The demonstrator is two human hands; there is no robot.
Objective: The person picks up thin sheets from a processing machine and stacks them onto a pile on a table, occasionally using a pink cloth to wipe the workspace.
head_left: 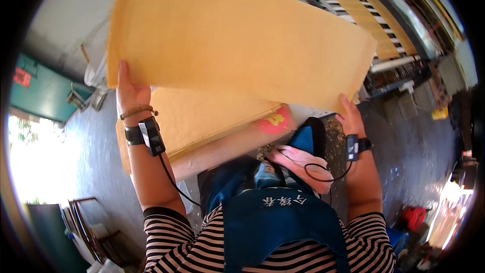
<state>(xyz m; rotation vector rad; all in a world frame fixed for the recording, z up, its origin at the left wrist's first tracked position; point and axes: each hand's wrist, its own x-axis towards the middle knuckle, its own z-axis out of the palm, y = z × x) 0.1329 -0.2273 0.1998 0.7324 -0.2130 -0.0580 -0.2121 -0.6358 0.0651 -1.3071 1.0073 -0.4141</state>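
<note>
A wide, thin yellow-tan sheet [235, 41] is held up in front of me, slightly tilted. My left hand [132, 93] grips its lower left corner, thumb on the near face. At its lower right corner, my right hand [350, 117] pinches the edge. Below the sheet lies a stack of similar yellow sheets [204, 115], partly covered by it. The stack rests on a pale support whose front bears a round pink mark [271, 122] with a yellow figure. Pink cloth [303, 165] lies by my lap, near a blue apron [280, 227].
A slatted machine bed [386, 26] carrying yellow strips stands at the upper right. Crumbs [335, 136] litter the grey floor [94, 159]. Cables run from black devices [152, 136] on both wrists. Frames [81, 227] lean at lower left; a red object [414, 218] sits at lower right.
</note>
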